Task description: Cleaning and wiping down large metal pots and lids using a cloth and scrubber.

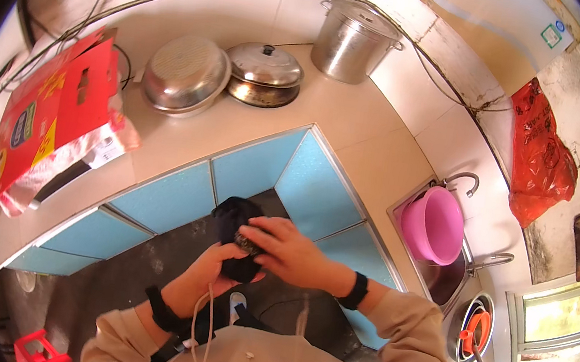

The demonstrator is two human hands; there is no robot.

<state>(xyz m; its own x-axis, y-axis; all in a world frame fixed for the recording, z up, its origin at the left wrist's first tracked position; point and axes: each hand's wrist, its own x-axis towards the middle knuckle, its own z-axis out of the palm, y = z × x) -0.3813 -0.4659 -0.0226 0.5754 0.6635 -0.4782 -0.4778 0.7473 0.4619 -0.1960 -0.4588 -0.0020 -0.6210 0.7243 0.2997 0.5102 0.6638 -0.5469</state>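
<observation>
In front of my body, my left hand (pixel 216 268) holds a black item (pixel 236 214) from below, its thumb lying along the near side. The item looks soft and may be a shoe, but its shape is not clear. My right hand (pixel 287 251) rests over it with curled fingers around a small dark, speckled thing (pixel 246 242), pressed against the black surface. Whether that thing is separate or part of the item I cannot tell. Both hands are above the dark floor (pixel 150 261), between the counter's blue cabinet doors and my body.
The counter (pixel 362 119) bends around me. On it stand a red cardboard box (pixel 59 114), an upturned metal basin (pixel 186 73), a lidded pan (pixel 265 75) and a tall stockpot (pixel 356 40). A pink basin (pixel 432 225) sits in the sink. A red stool (pixel 42 351) is at lower left.
</observation>
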